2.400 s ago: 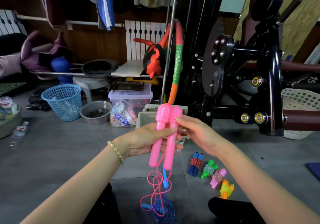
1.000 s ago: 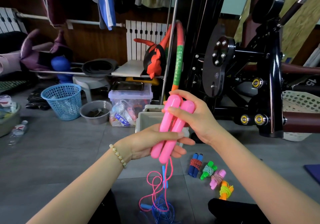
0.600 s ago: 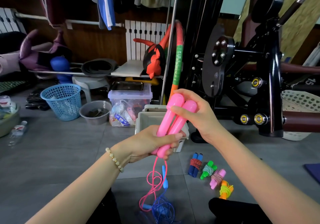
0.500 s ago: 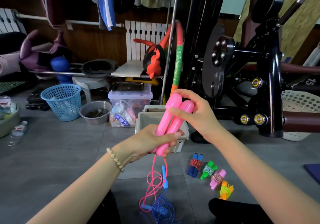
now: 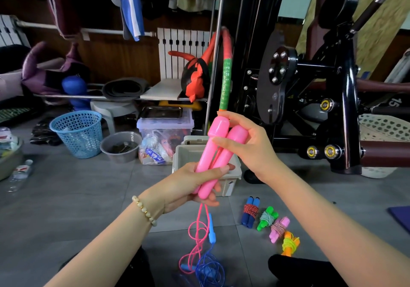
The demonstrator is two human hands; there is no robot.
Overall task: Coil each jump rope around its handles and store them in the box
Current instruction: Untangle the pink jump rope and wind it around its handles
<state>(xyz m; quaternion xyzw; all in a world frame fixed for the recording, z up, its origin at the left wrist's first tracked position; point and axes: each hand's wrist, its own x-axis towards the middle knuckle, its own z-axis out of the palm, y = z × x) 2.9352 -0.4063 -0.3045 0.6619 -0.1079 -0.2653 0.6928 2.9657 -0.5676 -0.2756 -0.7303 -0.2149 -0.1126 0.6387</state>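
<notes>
Nearest the camera, between the two forearms, a loose blue jump rope (image 5: 209, 266) lies in a tangle on the grey floor (image 5: 77, 198), one blue handle pointing up toward the hands. A thin pink cord (image 5: 195, 242) hangs from above and loops down beside that tangle. To the right on the floor sits a slanting row of four ropes already wound round their handles: an orange one (image 5: 289, 243) closest, then a small pink one (image 5: 279, 229), a green one (image 5: 267, 218) and a dark blue one (image 5: 250, 211), each just beside the next. Above the loose cord, the left hand (image 5: 188, 184), with a bead bracelet (image 5: 144, 211) at the wrist, has its fingers curled round the lower ends of the two pink handles (image 5: 218, 155), which are held side by side and tilted up to the right. The right hand (image 5: 246, 147) pinches their rounded upper ends between thumb and fingers. No cord is wound on these handles. Directly behind the hands, partly hidden by them, stands the open grey box (image 5: 231, 182) on the floor; what it holds cannot be seen. Farther back to the left are a clear plastic tub (image 5: 165, 124), a grey bowl (image 5: 121, 145) and a blue mesh basket (image 5: 77, 133), and to the right a black gym machine (image 5: 310, 87).
</notes>
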